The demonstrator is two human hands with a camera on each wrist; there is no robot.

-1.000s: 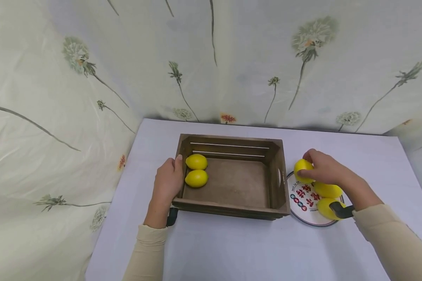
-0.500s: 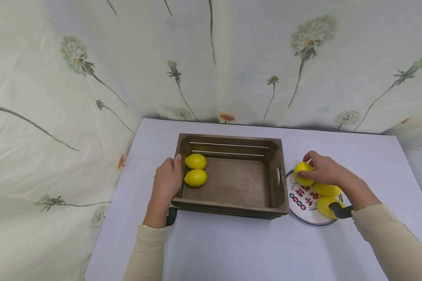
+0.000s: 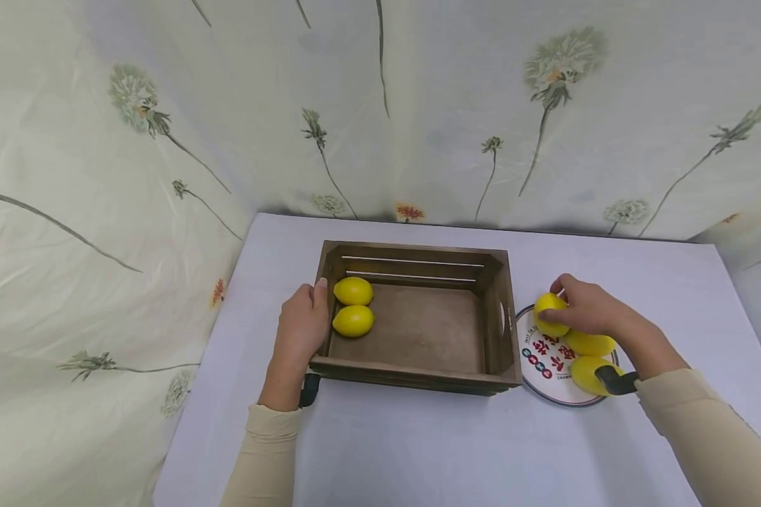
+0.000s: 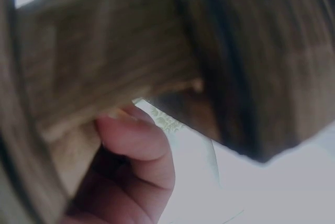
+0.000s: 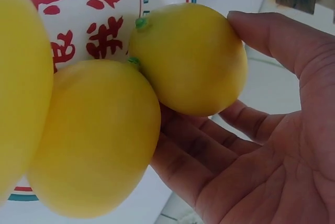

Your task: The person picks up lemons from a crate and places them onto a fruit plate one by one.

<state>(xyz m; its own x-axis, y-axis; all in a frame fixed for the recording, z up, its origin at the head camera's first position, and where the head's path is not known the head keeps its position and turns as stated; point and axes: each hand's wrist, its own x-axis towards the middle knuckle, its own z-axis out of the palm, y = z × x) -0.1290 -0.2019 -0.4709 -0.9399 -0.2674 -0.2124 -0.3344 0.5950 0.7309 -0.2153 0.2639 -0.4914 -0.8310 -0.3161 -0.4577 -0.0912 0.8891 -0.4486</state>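
Observation:
My left hand [image 3: 304,320] grips the left end of a brown wooden crate [image 3: 418,377], thumb over the rim; the left wrist view shows its fingers [image 4: 138,140] bent at a wooden slat. Inside the crate, two lemons [image 3: 354,321] lie side by side against the left wall. On the right, my right hand [image 3: 586,308] holds a lemon [image 5: 191,59] between thumb and fingers, over the far part of a white plate [image 3: 554,387] with red characters. Two more lemons [image 5: 94,140] lie on that plate, nearer my right wrist, one of them touching the held lemon in the right wrist view.
The plate sits right beside the crate's right end, which has a cut-out handle [image 3: 504,320]. A white-covered table [image 3: 406,451] carries both. Behind and to the left hangs a curtain [image 3: 431,105] printed with dandelions.
My right hand and its lemon have shifted very slightly over the plate. The left hand keeps its grip on the crate, and the other lemons stay where they were.

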